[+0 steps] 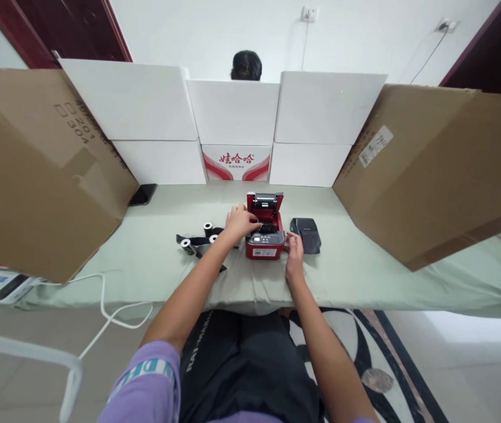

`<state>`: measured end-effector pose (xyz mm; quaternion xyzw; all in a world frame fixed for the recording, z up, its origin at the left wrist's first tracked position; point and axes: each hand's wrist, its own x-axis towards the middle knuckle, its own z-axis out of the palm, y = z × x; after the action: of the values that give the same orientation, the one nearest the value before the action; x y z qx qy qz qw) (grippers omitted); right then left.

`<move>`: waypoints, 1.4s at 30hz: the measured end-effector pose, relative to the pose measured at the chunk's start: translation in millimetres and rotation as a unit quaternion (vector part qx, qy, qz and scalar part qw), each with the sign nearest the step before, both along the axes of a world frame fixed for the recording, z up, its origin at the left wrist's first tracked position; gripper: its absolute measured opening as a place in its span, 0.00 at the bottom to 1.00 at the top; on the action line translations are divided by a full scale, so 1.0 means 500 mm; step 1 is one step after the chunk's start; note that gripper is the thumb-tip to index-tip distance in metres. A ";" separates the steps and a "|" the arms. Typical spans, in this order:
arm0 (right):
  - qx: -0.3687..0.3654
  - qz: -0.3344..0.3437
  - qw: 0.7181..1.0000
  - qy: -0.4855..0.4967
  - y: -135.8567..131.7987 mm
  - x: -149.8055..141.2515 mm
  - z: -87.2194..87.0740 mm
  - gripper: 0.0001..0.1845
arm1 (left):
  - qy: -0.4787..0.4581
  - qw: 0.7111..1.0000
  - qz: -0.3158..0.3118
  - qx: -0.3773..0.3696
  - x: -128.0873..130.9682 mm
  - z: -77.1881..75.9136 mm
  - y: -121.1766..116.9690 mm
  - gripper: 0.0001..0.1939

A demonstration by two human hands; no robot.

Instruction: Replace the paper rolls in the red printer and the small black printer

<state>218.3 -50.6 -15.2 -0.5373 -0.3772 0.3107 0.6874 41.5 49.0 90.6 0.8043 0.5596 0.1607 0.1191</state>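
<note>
A small red and grey label printer (pixel 264 238) stands on the green cloth with its lid (pixel 265 202) raised. My left hand (pixel 239 223) reaches over its left side, fingers bent into the open compartment; whatever they pinch is hidden. Against the right front corner, my right hand (pixel 293 249) grips the body with thumb and fingers. Just right of it lies a dark, boxy thing (pixel 306 234) whose kind I cannot make out. Left of the printer are several small rolls (pixel 186 245) with white ends and black strips trailing loose, partly behind my left forearm.
Large cardboard boxes (pixel 43 170) (pixel 436 176) flank the green-covered table (pixel 365 276). White boxes (pixel 237 111) form a wall behind, with a person's head (pixel 246 64) beyond. A black phone (pixel 143 194) lies at back left. A white cable (pixel 103 299) hangs over the front left edge.
</note>
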 end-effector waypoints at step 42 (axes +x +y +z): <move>0.130 0.094 0.987 -0.031 0.196 0.045 0.091 0.16 | -0.070 0.982 -0.087 0.151 -0.015 -0.020 -0.135 0.13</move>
<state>240.9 47.4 30.2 -0.4147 -0.4843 0.3056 0.7072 34.2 -18.5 80.5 0.8452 0.4474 0.2882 0.0484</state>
